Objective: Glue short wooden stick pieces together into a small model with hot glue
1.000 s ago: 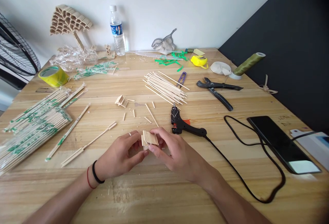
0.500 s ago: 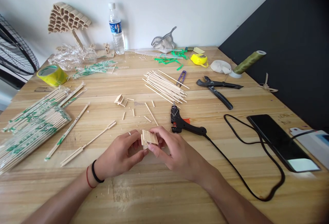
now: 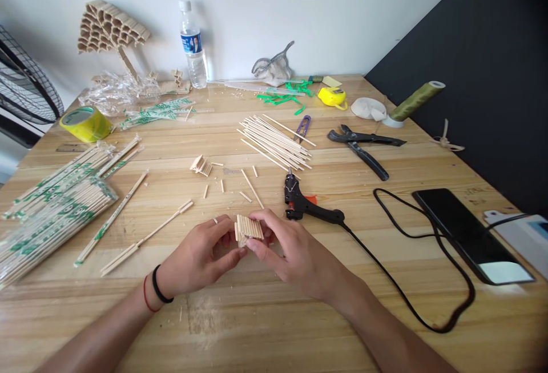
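A small panel of short wooden sticks glued side by side (image 3: 249, 228) is held just above the table between both hands. My left hand (image 3: 199, 259), with a ring and black and red wrist bands, pinches its left end. My right hand (image 3: 291, 253) grips its right side with thumb and fingers closed. A black glue gun (image 3: 310, 208) lies just beyond my right hand, its cord (image 3: 428, 281) trailing right. Several short stick offcuts (image 3: 222, 181) lie in front of the hands.
Bare chopsticks (image 3: 276, 143) lie mid-table and wrapped ones (image 3: 55, 201) at the left. Black pliers (image 3: 363, 147), purple snips (image 3: 303, 128), a phone (image 3: 468, 235), green thread spool (image 3: 413, 103), yellow tape roll (image 3: 85, 124), water bottle (image 3: 192, 47) and a stick model (image 3: 111, 33) stand around.
The view has tilted up slightly. Both hands keep the same grip on the stick panel, with almost no movement.
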### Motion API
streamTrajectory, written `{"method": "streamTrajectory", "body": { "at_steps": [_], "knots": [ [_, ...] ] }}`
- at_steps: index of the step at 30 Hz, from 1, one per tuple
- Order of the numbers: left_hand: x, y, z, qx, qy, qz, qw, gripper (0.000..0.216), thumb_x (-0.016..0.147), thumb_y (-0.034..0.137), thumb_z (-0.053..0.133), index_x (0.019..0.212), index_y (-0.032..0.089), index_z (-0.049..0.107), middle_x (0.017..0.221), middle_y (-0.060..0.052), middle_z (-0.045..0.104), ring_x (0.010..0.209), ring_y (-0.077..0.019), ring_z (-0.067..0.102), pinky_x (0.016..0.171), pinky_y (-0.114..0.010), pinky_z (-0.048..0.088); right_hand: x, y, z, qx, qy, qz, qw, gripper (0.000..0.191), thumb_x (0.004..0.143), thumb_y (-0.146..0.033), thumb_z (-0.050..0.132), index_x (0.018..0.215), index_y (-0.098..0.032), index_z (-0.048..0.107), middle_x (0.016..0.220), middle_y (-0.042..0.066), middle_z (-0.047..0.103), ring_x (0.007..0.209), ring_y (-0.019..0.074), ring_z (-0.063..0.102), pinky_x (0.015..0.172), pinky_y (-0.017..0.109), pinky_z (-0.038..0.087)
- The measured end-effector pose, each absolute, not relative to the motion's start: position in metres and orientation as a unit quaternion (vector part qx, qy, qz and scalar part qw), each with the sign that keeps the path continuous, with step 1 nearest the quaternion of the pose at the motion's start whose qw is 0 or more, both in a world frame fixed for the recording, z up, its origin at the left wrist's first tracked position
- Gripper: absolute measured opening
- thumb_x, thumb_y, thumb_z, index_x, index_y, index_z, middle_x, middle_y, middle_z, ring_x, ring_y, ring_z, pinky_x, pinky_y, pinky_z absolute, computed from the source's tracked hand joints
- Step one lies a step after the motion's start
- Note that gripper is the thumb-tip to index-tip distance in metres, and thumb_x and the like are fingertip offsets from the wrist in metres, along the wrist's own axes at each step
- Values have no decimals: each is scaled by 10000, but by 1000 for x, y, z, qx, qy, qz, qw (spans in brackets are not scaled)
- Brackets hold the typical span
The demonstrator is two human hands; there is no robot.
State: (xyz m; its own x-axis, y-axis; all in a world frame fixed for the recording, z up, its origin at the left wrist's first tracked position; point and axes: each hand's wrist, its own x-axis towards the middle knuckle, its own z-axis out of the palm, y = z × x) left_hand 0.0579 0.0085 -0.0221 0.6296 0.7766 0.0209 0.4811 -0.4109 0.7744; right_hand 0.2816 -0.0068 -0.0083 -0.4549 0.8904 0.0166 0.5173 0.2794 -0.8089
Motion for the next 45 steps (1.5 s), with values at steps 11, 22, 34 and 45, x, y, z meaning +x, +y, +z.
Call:
{"method": "streamTrajectory", "body": {
  "at_steps": [11, 22, 34, 45],
  "knots": [
    [57, 9, -22, 816, 389, 181, 387, 172, 1002, 308, 584, 884, 196, 531, 787, 23, 524, 697, -137, 462, 653, -268, 378, 282, -9, -4, -475, -762, 374, 231, 273, 1029, -340, 575, 1257, -190, 595, 945, 48, 728, 821, 202, 686, 777, 316, 534],
    [58, 9, -20, 819, 383, 183, 385, 107, 997, 279, 599, 941, 191, 572, 804, 20, 540, 709, -137, 471, 657, -262, 381, 281, -9, -2, -479, -764, 379, 208, 302, 1030, -324, 584, 1302, -192, 581, 1080, 66, 746, 890, 216, 705, 832, 346, 534],
    [58, 9, -20, 820, 387, 178, 382, 111, 989, 282, 600, 933, 192, 567, 793, 24, 520, 674, -128, 459, 629, -259, 380, 283, -11, -6, -478, -767, 372, 212, 334, 1041, -349, 576, 1346, -214, 567, 1184, 80, 747, 966, 230, 729, 901, 367, 547],
    [59, 9, -21, 823, 383, 181, 378, 122, 983, 279, 611, 918, 193, 555, 795, 20, 519, 681, -133, 459, 632, -260, 376, 282, -12, -6, -481, -770, 367, 202, 326, 1033, -329, 588, 1335, -203, 579, 1217, 102, 742, 1007, 246, 735, 908, 375, 560]
  ]
}}
